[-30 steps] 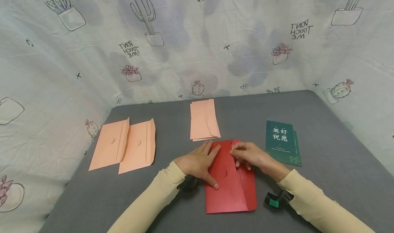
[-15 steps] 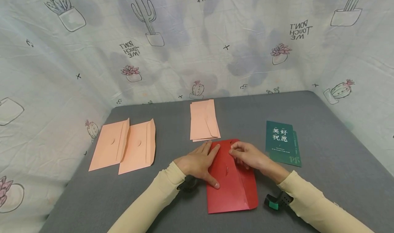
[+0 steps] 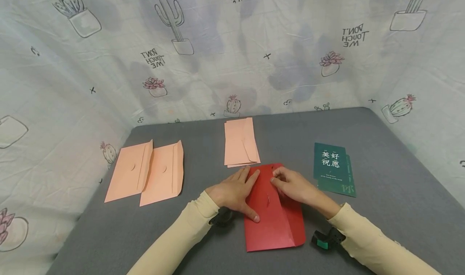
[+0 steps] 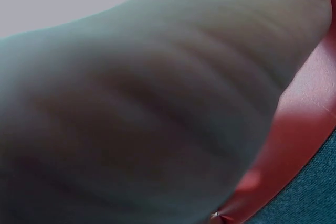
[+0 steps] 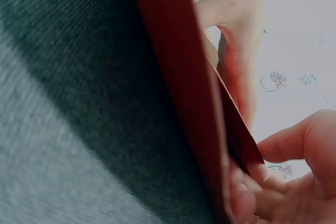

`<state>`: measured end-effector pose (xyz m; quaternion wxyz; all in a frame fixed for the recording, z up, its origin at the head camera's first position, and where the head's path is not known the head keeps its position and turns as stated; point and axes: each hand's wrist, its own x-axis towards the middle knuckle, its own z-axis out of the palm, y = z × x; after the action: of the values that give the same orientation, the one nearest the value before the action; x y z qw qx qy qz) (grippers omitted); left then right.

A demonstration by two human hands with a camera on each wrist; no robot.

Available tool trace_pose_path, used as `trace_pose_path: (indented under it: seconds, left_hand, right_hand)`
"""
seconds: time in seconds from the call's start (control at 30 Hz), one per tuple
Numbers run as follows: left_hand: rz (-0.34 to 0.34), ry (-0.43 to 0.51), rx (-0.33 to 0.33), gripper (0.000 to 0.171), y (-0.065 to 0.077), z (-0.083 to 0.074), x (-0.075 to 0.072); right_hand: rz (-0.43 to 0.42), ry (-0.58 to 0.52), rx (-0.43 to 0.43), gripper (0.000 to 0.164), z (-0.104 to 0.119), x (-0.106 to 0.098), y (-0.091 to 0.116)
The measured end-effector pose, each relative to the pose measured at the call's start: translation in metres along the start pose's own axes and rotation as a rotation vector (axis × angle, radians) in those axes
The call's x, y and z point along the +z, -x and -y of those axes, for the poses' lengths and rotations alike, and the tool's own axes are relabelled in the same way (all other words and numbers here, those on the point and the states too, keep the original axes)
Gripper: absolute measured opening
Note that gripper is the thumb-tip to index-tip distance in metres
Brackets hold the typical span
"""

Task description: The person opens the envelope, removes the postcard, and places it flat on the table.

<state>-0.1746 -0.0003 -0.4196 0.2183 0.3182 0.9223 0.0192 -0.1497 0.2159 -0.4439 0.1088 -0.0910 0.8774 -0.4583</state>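
Note:
A red envelope (image 3: 269, 234) lies on the grey table, its flap side toward the right. Spread flat across its left part, my left hand (image 3: 232, 192) presses it down. My right hand (image 3: 294, 184) pinches the edge of the envelope's front panel near the top of the opening. In the right wrist view the thumb of the right hand (image 5: 294, 169) is outside the panel, with the other fingers between panel and flap. The left hand (image 4: 157, 93) fills most of the left wrist view, with red paper beneath it. What is inside the envelope is hidden.
Two pink envelopes (image 3: 161, 174) lie at the left, slightly overlapping. More pink envelopes (image 3: 237, 141) are stacked behind the red one. Dark green cards (image 3: 330, 166) with white writing overlap at the right. A cactus-print cloth (image 3: 232, 57) surrounds the table's back and sides.
The red envelope's lower end has shifted slightly right. The right hand's fingers have slipped further out of sight at the opening. The left hand has stayed nearly still.

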Motion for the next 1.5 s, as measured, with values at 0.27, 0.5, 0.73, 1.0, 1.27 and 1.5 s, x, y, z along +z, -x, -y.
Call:
trace_pose_path:
  seconds: [0.27,0.5,0.73,1.0,1.27,1.5]
  left_hand:
    - [-0.022,-0.017,0.02,0.128,0.001,-0.001,0.0]
    - [-0.013,-0.013,0.019,0.127,0.001,-0.001,-0.001]
    - [-0.012,-0.017,0.014,0.128,0.0,-0.001,0.0]
    - [-0.006,-0.001,0.011,0.129,0.001,0.0,0.0]
    - [-0.009,0.021,-0.004,0.126,0.001,0.0,0.0]
    - [-0.02,0.024,-0.01,0.123,0.001,-0.002,0.001]
  right_hand:
    - [-0.043,0.117,-0.051,0.017,0.001,0.004,0.002]
    - [-0.06,0.167,-0.028,0.017,0.003,0.003,0.004]
    - [-0.011,0.033,-0.014,0.023,0.001,0.003,0.004]
    - [0.103,-0.187,0.057,0.032,-0.001,-0.003,0.002]
    - [0.205,-0.295,0.097,0.046,-0.005,-0.013,-0.001]
    - [0.124,-0.284,0.093,0.059,-0.009,-0.012,-0.004]
